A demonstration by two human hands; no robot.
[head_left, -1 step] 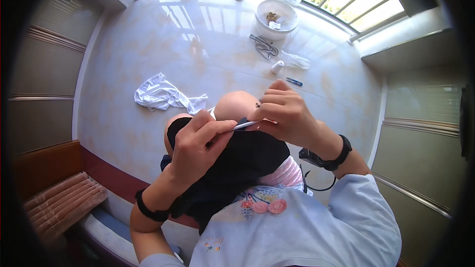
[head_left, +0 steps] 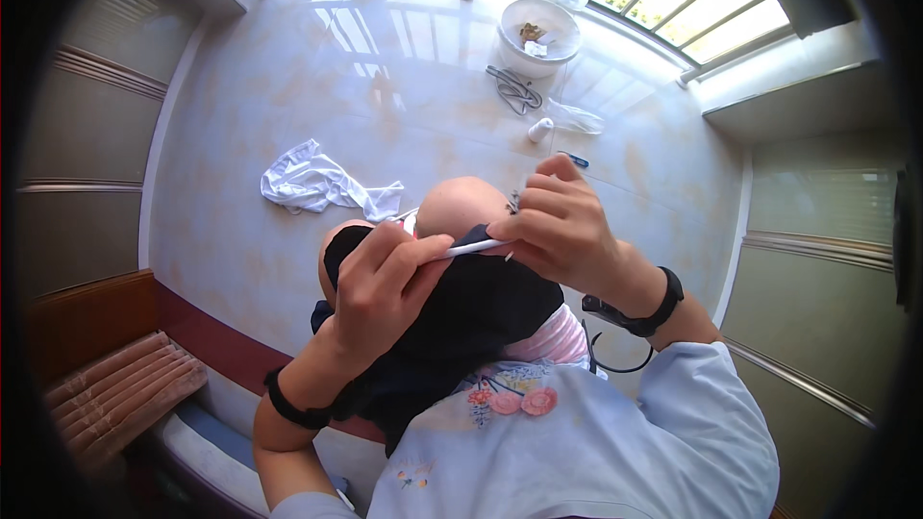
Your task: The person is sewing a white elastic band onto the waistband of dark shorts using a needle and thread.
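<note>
Over the black fabric [head_left: 486, 298] on my lap, my left hand [head_left: 385, 284] pinches one end of a narrow white band [head_left: 466, 248] between thumb and fingers. My right hand [head_left: 556, 221] grips the band's other end, near a dark navy fabric edge. A small grey object [head_left: 513, 200], too small to make out, shows at my right fingertips, beside my bare knee [head_left: 460, 197]. A short thin pale piece pokes out below those fingers.
On the tiled floor lie a crumpled white cloth [head_left: 317, 183], white thread spool [head_left: 539, 130], blue snips [head_left: 574, 160], grey cords [head_left: 514, 89] and plastic bag [head_left: 575, 117]. A white basin [head_left: 538, 37] sits by the railing. Panels line both sides; a padded seat [head_left: 130, 380] is lower left.
My left fingertips have shifted slightly and my right fingers have turned a little. More of the white band and of the small grey object now shows.
</note>
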